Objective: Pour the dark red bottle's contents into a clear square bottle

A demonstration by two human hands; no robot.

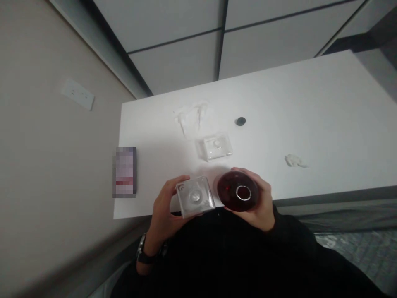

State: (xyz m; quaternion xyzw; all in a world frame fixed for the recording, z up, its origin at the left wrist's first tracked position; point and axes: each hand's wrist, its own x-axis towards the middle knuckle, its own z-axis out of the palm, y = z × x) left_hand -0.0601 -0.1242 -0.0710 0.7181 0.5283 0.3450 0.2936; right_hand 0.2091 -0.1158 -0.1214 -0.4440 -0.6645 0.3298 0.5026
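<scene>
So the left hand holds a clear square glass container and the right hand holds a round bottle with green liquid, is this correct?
Not quite: the liquid is dark red, not green. In the head view the right hand holds the round bottle, seen from above with its open neck showing. The rest is right: the left hand holds the clear square glass container at the near edge of the white table.

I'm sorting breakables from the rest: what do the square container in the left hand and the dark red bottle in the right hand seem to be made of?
Square container: clear, glossy, likely glass or hard plastic; the left hand shows through it. Dark red bottle: shiny, see-through red with a pale mouth ring, probably glass; right hand grips it.
</scene>
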